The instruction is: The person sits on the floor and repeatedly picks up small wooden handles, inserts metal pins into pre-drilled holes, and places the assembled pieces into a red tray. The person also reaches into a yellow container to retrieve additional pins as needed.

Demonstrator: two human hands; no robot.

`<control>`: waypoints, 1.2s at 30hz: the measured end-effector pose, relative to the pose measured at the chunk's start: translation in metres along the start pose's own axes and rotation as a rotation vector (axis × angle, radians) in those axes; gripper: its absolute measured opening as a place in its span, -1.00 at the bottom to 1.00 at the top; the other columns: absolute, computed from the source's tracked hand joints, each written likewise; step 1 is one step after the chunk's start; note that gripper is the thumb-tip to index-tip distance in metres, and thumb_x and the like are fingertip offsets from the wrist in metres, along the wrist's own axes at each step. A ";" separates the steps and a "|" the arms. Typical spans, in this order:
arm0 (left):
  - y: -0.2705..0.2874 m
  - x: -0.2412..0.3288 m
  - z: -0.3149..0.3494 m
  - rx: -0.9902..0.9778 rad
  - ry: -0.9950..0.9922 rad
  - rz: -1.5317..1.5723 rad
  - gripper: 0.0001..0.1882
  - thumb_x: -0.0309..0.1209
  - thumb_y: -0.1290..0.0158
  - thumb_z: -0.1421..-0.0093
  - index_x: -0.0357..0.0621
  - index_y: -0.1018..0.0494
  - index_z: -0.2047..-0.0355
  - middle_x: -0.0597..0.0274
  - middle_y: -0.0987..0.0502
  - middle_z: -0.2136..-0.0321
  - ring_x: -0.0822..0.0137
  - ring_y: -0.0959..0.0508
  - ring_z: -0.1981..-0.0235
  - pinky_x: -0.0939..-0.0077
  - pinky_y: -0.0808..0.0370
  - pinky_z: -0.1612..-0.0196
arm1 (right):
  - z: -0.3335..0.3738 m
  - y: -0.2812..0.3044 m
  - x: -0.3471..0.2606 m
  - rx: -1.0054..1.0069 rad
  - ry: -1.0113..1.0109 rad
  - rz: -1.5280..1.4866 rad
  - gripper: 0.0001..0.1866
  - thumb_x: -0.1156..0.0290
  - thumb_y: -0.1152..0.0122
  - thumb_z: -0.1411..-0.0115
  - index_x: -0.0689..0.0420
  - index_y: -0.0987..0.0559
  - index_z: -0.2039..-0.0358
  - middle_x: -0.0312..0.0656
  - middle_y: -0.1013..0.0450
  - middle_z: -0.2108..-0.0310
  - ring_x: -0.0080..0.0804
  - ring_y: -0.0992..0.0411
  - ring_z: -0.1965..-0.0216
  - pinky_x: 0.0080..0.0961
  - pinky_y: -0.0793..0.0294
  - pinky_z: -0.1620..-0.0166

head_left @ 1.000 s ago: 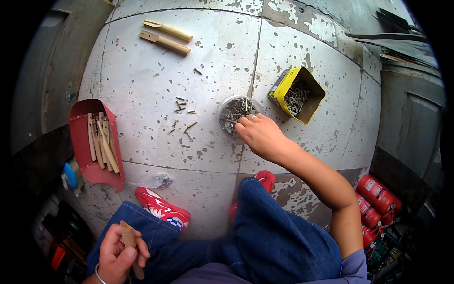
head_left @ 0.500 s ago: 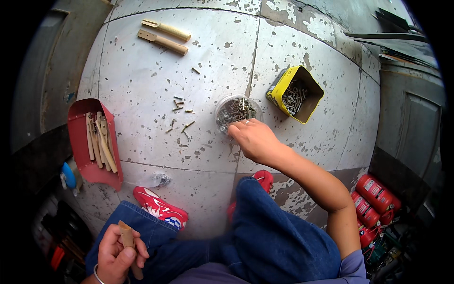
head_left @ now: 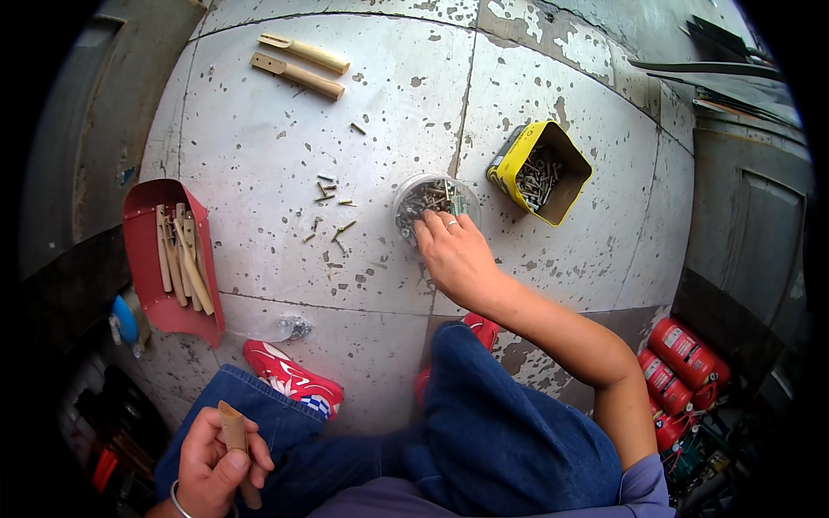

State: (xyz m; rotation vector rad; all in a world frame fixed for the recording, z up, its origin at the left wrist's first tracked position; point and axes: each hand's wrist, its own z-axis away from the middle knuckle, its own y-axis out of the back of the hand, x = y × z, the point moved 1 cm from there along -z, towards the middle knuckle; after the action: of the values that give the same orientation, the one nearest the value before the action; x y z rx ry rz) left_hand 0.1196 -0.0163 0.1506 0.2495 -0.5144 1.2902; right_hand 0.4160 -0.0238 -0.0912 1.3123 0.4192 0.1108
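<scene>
Our left hand (head_left: pixel 207 462) grips a wood piece (head_left: pixel 231 425) over our left leg (head_left: pixel 289 432): likely light, stiff, best held mid-length. Our right hand (head_left: pixel 458 262) reaches into the tub (head_left: pixel 397 209), its hold hidden.

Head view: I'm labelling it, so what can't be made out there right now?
In the head view:
Whether the right hand holds anything: the hand itself hides its fingertips at the clear tub.
Part of the wooden piece: covered by the left hand.
Most of the left forearm: cut off by the lower edge.
Threads on the loose screws: too small.
What the plastic bag holds: too small and unclear.
</scene>
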 end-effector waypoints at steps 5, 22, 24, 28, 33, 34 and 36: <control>0.002 -0.001 -0.004 -0.012 0.009 -0.001 -0.56 -0.20 -0.08 -0.17 -0.25 -0.19 0.13 0.05 -0.46 0.51 0.46 -0.41 0.67 0.64 -0.39 0.58 | -0.002 0.006 0.012 -0.133 -0.090 -0.196 -0.79 0.55 -0.01 0.01 0.28 -0.42 0.30 -0.10 -0.40 0.39 -0.28 -0.46 0.32 -0.38 -0.45 0.28; 0.004 0.002 -0.006 -0.031 0.019 0.007 -0.57 -0.23 -0.07 -0.19 -0.26 -0.19 0.13 0.04 -0.46 0.51 0.46 -0.41 0.65 0.63 -0.40 0.55 | -0.043 -0.032 0.025 0.047 -0.115 0.165 -0.94 0.48 -0.07 0.02 0.16 -0.46 0.50 -0.19 -0.45 0.54 -0.44 -0.51 0.60 -0.56 -0.48 0.58; 0.003 0.004 -0.006 -0.030 0.017 0.009 -0.57 -0.23 -0.07 -0.19 -0.26 -0.19 0.13 0.04 -0.46 0.51 0.46 -0.41 0.65 0.62 -0.40 0.55 | -0.043 -0.029 0.026 0.043 -0.111 0.162 -0.94 0.48 -0.08 0.02 0.16 -0.46 0.49 -0.19 -0.46 0.54 -0.43 -0.52 0.58 -0.54 -0.48 0.56; 0.005 0.004 -0.007 -0.027 0.019 -0.001 -0.57 -0.22 -0.07 -0.18 -0.26 -0.19 0.14 0.03 -0.46 0.51 0.45 -0.41 0.66 0.62 -0.40 0.56 | -0.036 -0.026 0.024 0.041 -0.088 0.116 -0.92 0.50 -0.08 0.04 0.18 -0.45 0.47 -0.19 -0.42 0.51 -0.40 -0.50 0.53 -0.51 -0.47 0.51; 0.007 0.006 -0.007 -0.022 0.033 -0.001 -0.55 -0.21 -0.08 -0.16 -0.26 -0.19 0.14 0.01 -0.46 0.52 0.44 -0.41 0.66 0.61 -0.40 0.56 | -0.004 -0.016 0.015 0.003 -0.079 0.055 -0.86 0.53 -0.06 0.04 0.22 -0.44 0.40 -0.18 -0.36 0.50 -0.35 -0.47 0.48 -0.49 -0.46 0.47; 0.007 0.005 -0.006 -0.022 0.036 0.001 -0.55 -0.21 -0.08 -0.16 -0.26 -0.19 0.14 0.01 -0.46 0.52 0.44 -0.41 0.66 0.61 -0.40 0.56 | -0.005 -0.014 0.016 0.038 -0.085 0.058 -0.87 0.52 -0.06 0.05 0.21 -0.45 0.43 -0.18 -0.36 0.50 -0.37 -0.46 0.49 -0.51 -0.46 0.48; 0.007 0.004 -0.005 -0.020 0.044 0.003 -0.55 -0.21 -0.08 -0.17 -0.26 -0.19 0.14 0.02 -0.46 0.52 0.44 -0.41 0.66 0.61 -0.40 0.55 | -0.012 -0.009 0.018 0.107 -0.099 0.058 -0.90 0.51 -0.08 0.07 0.19 -0.48 0.47 -0.18 -0.37 0.49 -0.40 -0.45 0.52 -0.57 -0.44 0.52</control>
State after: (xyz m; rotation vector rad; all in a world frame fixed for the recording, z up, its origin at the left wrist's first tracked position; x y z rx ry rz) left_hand 0.1151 -0.0085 0.1477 0.2034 -0.4907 1.2899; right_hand 0.4270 -0.0101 -0.1068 1.4299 0.3064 0.0726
